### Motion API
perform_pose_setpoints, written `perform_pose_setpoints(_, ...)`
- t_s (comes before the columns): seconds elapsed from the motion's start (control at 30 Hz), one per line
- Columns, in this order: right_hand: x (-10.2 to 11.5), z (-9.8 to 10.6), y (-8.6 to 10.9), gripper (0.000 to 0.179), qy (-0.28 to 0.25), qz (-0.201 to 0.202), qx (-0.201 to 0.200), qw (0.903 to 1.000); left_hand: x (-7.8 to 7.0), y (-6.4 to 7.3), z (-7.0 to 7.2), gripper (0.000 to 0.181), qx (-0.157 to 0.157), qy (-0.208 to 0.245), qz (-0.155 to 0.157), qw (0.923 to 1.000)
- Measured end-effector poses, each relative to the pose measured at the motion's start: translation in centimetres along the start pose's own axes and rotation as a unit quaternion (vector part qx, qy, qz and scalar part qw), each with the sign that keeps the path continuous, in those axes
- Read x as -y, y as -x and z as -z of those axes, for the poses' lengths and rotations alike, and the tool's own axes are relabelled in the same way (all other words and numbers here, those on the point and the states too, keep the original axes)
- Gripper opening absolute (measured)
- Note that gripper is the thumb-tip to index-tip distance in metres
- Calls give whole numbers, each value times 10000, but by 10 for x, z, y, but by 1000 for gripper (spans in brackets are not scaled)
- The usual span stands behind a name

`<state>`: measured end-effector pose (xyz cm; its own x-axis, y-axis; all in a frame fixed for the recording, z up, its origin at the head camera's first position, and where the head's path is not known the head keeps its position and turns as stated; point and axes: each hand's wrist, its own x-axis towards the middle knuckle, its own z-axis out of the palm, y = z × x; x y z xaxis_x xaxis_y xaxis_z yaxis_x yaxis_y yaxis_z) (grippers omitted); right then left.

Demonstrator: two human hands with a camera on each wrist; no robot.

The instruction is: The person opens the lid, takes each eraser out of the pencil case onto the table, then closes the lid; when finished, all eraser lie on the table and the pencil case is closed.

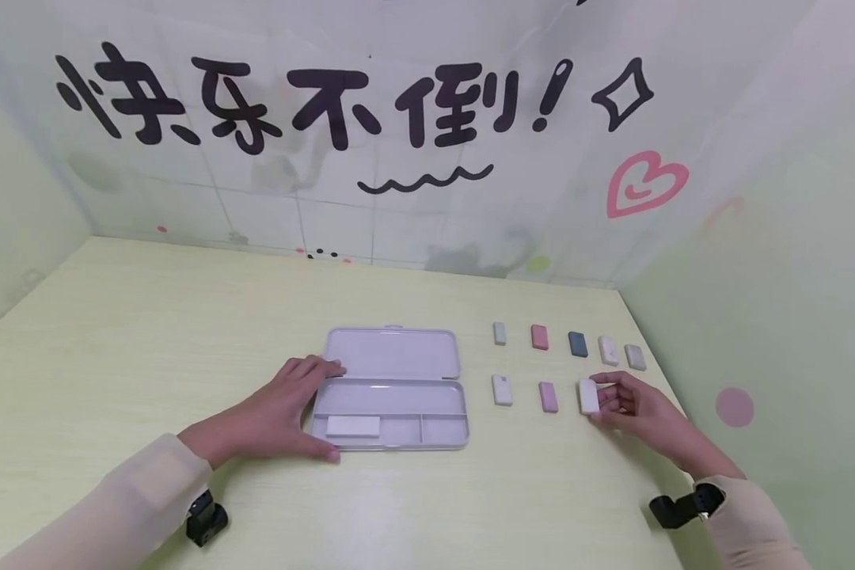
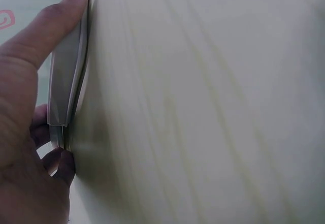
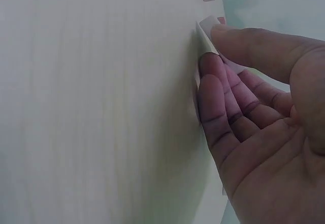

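Observation:
My left hand (image 1: 274, 412) grips the left end of an open pale lavender pencil case (image 1: 444, 430), thumb at the front edge and fingers near the hinge. In the left wrist view, the thumb (image 2: 56, 23) lies along the case's edge (image 2: 66, 76). The case's lid (image 1: 392, 354) lies folded back behind the tray. A white eraser-like block (image 1: 353, 427) lies in the front left compartment. On the right, my right hand (image 1: 644, 412) pinches a white eraser (image 1: 587, 396) between thumb and fingers. The right wrist view shows the same eraser (image 3: 207, 26), partly hidden by fingers.
Several small blocks stand in two rows: a pink-red one (image 1: 539, 337), a dark blue one (image 1: 578, 344), a whitish one (image 1: 609, 351) and a grey one (image 1: 635, 357) behind; a white one (image 1: 502, 390) and a lilac one (image 1: 549, 397) nearer. Printed walls (image 1: 427, 222) enclose the table.

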<state>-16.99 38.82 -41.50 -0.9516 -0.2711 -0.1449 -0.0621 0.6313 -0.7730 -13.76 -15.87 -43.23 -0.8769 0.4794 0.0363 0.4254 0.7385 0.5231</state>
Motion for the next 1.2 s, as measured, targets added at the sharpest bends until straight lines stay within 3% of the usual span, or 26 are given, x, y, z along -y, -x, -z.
perform_pose_setpoints(0.2,-1,0,0,57,237,198,17,9995,0,0,0,111,-59,-6,-21,10000)
perform_pose_setpoints(0.47,1,0,0,51,646,150,85,9978,-1,1,0,110,-87,32,-38,9999)
perform_pose_setpoints(0.77,0,-2,3,50,1075,356,-75,9935,0,1,-1,111,-71,6,-16,10000)
perform_pose_setpoints(1.2,3,-2,4,54,1207,340,-57,9921,-1,1,-1,111,-65,-1,-17,10000)
